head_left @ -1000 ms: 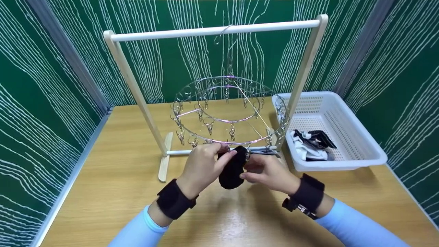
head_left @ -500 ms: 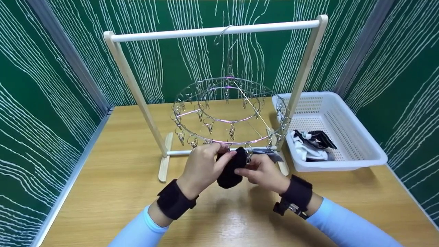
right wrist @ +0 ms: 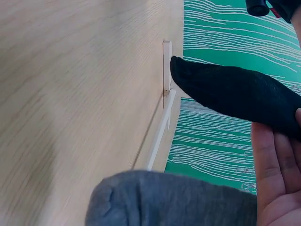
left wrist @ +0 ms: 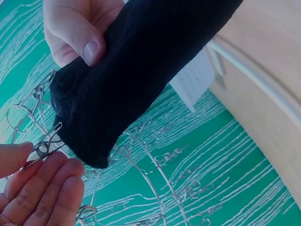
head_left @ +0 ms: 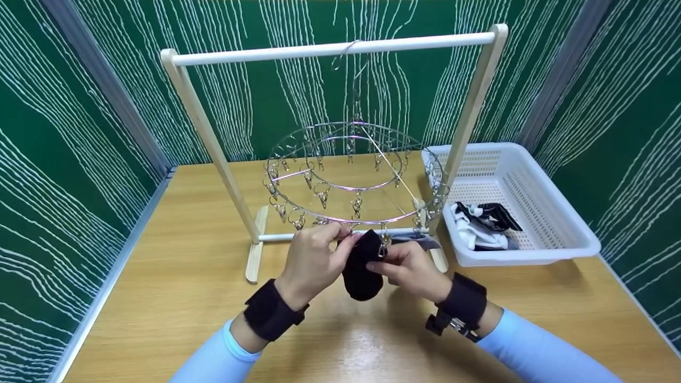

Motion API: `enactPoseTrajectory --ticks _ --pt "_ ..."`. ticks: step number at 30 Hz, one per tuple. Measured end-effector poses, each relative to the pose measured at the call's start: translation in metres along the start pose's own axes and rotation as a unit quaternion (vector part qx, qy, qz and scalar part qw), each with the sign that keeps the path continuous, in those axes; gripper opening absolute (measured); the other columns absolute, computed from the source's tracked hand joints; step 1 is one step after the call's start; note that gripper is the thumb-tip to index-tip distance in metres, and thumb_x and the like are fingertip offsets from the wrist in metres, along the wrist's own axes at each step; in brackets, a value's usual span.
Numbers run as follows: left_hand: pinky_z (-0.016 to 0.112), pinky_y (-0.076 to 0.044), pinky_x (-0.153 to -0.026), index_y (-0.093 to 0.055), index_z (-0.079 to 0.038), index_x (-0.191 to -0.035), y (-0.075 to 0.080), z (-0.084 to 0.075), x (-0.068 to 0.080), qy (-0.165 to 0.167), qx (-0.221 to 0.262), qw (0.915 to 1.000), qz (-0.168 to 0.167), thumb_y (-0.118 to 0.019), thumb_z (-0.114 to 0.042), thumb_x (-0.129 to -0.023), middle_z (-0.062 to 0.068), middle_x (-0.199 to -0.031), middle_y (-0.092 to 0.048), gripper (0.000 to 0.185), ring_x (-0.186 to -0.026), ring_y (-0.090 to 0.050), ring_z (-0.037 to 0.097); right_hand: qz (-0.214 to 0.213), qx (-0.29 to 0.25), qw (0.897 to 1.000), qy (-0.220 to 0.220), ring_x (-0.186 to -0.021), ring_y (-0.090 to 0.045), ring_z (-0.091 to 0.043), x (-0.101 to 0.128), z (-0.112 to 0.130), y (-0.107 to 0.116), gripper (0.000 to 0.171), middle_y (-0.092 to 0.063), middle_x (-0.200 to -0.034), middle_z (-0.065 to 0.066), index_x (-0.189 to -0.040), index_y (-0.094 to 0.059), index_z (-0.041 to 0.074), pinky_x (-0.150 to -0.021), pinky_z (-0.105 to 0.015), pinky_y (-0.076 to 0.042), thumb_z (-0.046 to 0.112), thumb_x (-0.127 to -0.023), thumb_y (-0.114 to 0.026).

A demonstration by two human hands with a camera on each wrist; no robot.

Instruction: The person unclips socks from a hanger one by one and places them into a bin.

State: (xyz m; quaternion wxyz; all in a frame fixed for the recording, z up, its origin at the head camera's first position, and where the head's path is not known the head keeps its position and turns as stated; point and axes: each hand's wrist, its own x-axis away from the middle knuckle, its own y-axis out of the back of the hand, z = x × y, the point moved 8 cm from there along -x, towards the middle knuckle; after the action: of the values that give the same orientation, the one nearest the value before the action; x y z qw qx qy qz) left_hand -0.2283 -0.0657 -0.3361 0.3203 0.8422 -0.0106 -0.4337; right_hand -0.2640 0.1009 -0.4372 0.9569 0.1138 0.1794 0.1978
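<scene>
A black sock [head_left: 364, 276] hangs toe down at the front rim of a round metal clip hanger [head_left: 348, 219]. Between thumb and fingers, my left hand [head_left: 314, 255] pinches a wire clip [left wrist: 43, 149], its tip right at the sock's cuff. My right hand [head_left: 417, 268] pinches the sock's side, with the thumb on the near face. A second clip [head_left: 383, 247] is at the cuff's right corner, close above the right fingers. In the right wrist view, the sock [right wrist: 235, 92] stretches out from my right fingers [right wrist: 268, 155], and a grey sock [right wrist: 169, 200] lies across the foreground.
The hanger hooks over the white bar [head_left: 266, 54] of a wooden stand; several bare clips dangle around its rings. A white basket [head_left: 558, 213] at right holds black and white socks [head_left: 484, 229]. A grey sock [head_left: 412, 239] hangs behind my right hand.
My right hand has shifted slightly left. The black sock has moved a little right and down, and my left thumb has slid off its face to the cuff's left edge.
</scene>
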Motion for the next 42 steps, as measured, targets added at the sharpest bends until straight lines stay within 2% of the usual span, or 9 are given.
enactPoseTrajectory --ticks 4,7,12,18,22,29,35,37,42 --pt "0.037 -0.060 -0.062 -0.074 -0.003 -0.083 0.000 0.000 0.000 -0.005 0.006 1.0000 -0.003 -0.081 -0.005 -0.095 0.008 -0.082 -0.081 0.014 -0.073 -0.078 0.020 0.005 0.024 0.999 0.020 -0.056 -0.053 0.004 0.003 -0.002 0.001 0.007 -0.069 -0.062 -0.007 -0.092 -0.081 -0.009 -0.050 -0.013 -0.043 -0.003 -0.092 -0.080" --pt "0.038 -0.063 -0.066 -0.073 -0.002 -0.083 0.000 0.001 0.000 -0.003 0.014 0.9999 -0.003 -0.080 -0.004 -0.095 0.009 -0.084 -0.081 0.014 -0.077 -0.079 0.021 0.012 0.045 0.999 0.022 -0.065 -0.063 0.002 0.007 -0.006 0.003 0.006 -0.077 -0.073 -0.021 -0.091 -0.082 -0.008 -0.058 -0.014 -0.052 -0.002 -0.092 -0.080" --pt "0.040 -0.066 -0.071 -0.074 -0.001 -0.085 0.002 0.003 0.001 0.011 0.022 0.9997 -0.004 -0.082 -0.004 -0.094 0.012 -0.086 -0.082 0.012 -0.079 -0.081 0.024 0.042 0.064 0.997 0.016 -0.073 -0.079 -0.013 0.014 -0.009 0.010 0.009 -0.081 -0.088 -0.022 -0.098 -0.082 -0.009 -0.068 -0.020 -0.062 -0.001 -0.093 -0.080" --pt "0.036 -0.067 -0.076 -0.076 -0.001 -0.088 0.003 0.008 0.002 0.032 0.017 0.9993 -0.010 -0.084 -0.005 -0.093 0.012 -0.087 -0.083 0.010 -0.080 -0.082 0.023 0.054 0.100 0.989 0.093 -0.097 -0.079 -0.014 0.019 -0.002 0.023 0.005 -0.081 -0.104 -0.023 -0.095 -0.083 -0.005 -0.087 -0.024 -0.064 -0.005 -0.090 -0.081" --pt "0.036 -0.068 -0.078 -0.076 -0.001 -0.090 0.005 0.009 0.003 0.041 0.014 0.9990 -0.011 -0.084 -0.006 -0.093 0.012 -0.089 -0.083 0.010 -0.081 -0.082 0.023 0.062 0.108 0.986 0.107 -0.086 -0.076 -0.007 0.022 0.003 0.034 0.005 -0.082 -0.093 -0.020 -0.086 -0.082 -0.003 -0.077 -0.020 -0.064 -0.007 -0.088 -0.082" --pt "0.039 -0.068 -0.079 -0.077 -0.001 -0.090 0.005 0.014 0.004 0.055 0.005 0.9984 -0.013 -0.084 -0.010 -0.094 0.012 -0.088 -0.083 0.012 -0.082 -0.082 0.025 0.081 0.113 0.986 0.088 -0.068 -0.072 -0.001 0.028 0.013 0.057 0.006 -0.081 -0.085 -0.019 -0.095 -0.082 -0.006 -0.059 -0.018 -0.060 -0.008 -0.091 -0.078" --pt "0.039 -0.068 -0.079 -0.078 -0.001 -0.092 0.005 0.016 0.005 0.060 0.000 0.9981 -0.011 -0.084 -0.011 -0.095 0.013 -0.089 -0.083 0.012 -0.083 -0.082 0.024 0.052 0.105 0.987 0.109 -0.080 -0.075 0.004 0.030 0.029 0.093 0.016 -0.079 -0.093 -0.028 -0.101 -0.078 -0.013 -0.066 -0.018 -0.063 -0.019 -0.088 -0.071" --pt "0.039 -0.068 -0.079 -0.078 -0.002 -0.092 0.005 0.016 0.005 0.059 -0.003 0.9982 -0.010 -0.084 -0.011 -0.095 0.012 -0.090 -0.083 0.011 -0.083 -0.082 0.025 0.039 0.112 0.987 0.110 -0.082 -0.077 0.001 0.030 0.034 0.107 0.021 -0.081 -0.095 -0.021 -0.102 -0.080 -0.010 -0.070 -0.019 -0.063 -0.020 -0.087 -0.071" --pt "0.039 -0.067 -0.079 -0.079 -0.002 -0.093 0.005 0.015 0.005 0.054 -0.011 0.9984 -0.008 -0.085 -0.011 -0.094 0.011 -0.090 -0.083 0.011 -0.083 -0.082 0.025 -0.012 0.138 0.986 0.096 -0.067 -0.071 0.000 0.030 0.042 0.146 0.036 -0.083 -0.093 0.012 -0.102 -0.083 -0.003 -0.059 -0.016 -0.058 -0.027 -0.083 -0.065"
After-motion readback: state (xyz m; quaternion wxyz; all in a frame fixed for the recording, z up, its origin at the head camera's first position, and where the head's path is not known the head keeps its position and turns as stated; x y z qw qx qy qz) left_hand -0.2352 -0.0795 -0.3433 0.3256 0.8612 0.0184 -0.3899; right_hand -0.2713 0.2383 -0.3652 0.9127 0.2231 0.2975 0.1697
